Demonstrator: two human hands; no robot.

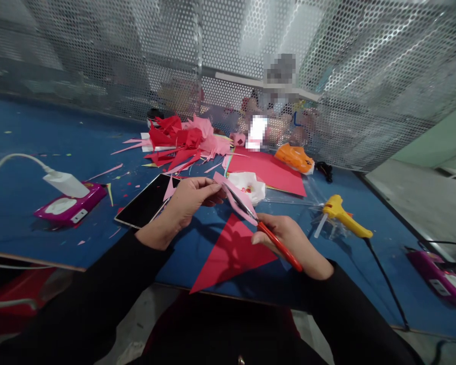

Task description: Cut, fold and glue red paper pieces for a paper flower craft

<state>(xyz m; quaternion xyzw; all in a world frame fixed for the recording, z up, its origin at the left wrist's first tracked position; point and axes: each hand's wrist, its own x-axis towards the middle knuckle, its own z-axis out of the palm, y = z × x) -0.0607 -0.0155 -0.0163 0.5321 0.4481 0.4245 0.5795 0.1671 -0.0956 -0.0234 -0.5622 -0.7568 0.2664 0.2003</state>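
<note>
My left hand (192,197) pinches a strip of pink paper (247,195) between thumb and fingers, near the middle of the view. In my right hand (283,235) is a pair of scissors with red handles (283,246); the metal blades lie along the pink paper. Under my hands a red paper triangle (228,258) rests on the blue table, one point reaching the front edge. Just beyond the pink paper lies a white crumpled wrapper (247,186) with red marks. My left forearm passes over a dark tablet (146,203).
Red and pink paper offcuts (186,139) are heaped at the back. Red sheets (268,172) lie beside an orange packet (294,158). A yellow glue gun (342,215) with its cord stands right. Purple power strips (70,205) sit at both sides. A perforated metal screen (137,61) closes the back.
</note>
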